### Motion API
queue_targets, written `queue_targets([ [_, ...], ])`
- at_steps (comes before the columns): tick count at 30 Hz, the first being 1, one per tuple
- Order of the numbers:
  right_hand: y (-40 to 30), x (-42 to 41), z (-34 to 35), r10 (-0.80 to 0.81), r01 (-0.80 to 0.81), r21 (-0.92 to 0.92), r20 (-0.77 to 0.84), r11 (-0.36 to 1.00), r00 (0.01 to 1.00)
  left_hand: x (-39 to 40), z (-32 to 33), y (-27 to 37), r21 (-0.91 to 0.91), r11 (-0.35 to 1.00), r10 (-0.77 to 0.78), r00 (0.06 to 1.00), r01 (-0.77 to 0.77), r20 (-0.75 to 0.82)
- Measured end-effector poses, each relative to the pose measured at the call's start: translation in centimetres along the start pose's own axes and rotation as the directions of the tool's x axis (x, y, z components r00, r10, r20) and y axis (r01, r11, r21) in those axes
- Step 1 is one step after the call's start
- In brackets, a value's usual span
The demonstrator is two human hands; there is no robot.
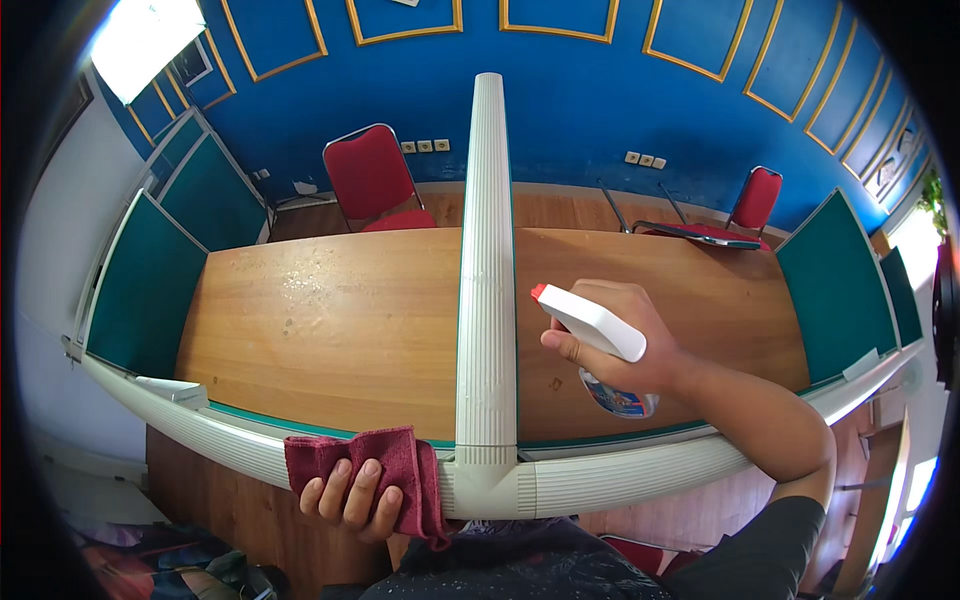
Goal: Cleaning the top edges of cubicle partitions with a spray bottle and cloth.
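My right hand (622, 337) grips a spray bottle (592, 322) with a white trigger head and a red nozzle that points left. Its clear lower body with a printed label shows below my fingers. The bottle is held above the right part of the wooden desk (720, 330), beside the ridged cream divider cap (487, 300). My left hand (352, 495) holds a folded maroon cloth (397, 465) against the front cream rail (240, 431). Wet droplets (319, 274) are scattered over the far side of the left desk (337, 345).
Teal partition panels (150, 277) (840, 292) stand at both ends. A red chair (371, 176) is behind the left desk, and other red chairs (756, 199) are behind the right one. A white box (172, 391) lies by the left rail. The blue wall (555, 112) carries sockets (425, 146).
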State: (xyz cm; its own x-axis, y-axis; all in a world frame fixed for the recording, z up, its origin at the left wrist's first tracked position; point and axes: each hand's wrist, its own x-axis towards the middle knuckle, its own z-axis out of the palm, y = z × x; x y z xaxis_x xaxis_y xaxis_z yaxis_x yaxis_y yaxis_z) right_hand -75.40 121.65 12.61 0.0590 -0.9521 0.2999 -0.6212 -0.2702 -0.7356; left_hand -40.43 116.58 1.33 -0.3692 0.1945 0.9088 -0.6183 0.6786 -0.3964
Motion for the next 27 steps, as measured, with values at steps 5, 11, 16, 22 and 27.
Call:
queue_targets([
  [5,-0.3,-0.3,0.7,-0.013,0.013,0.005,-0.073,1.000,0.997,8.3,-2.7,0.4,-0.296,0.866,-0.104,0.724,0.403,0.682],
  [11,-0.1,-0.5,0.6,0.047,-0.040,0.069,-0.100,0.997,0.994,14.4,1.4,-1.5,-0.745,0.564,0.538,0.525,0.357,0.659],
  [16,0.0,-0.7,0.2,-0.061,0.060,-0.011,-0.187,0.998,0.980,15.1,7.4,-1.1,-0.894,0.183,0.764,0.514,0.409,0.392],
  [22,0.5,-0.3,-2.2,0.027,-0.024,0.011,-0.383,1.000,0.923,12.9,19.5,-2.7,-0.981,0.039,0.733,0.662,0.191,0.159],
  [27,-0.4,0.5,-2.5,-0.081,0.062,-0.069,-0.327,0.996,0.942,12.2,27.9,-5.7,-0.929,0.283,0.570,0.736,0.240,0.364],
])
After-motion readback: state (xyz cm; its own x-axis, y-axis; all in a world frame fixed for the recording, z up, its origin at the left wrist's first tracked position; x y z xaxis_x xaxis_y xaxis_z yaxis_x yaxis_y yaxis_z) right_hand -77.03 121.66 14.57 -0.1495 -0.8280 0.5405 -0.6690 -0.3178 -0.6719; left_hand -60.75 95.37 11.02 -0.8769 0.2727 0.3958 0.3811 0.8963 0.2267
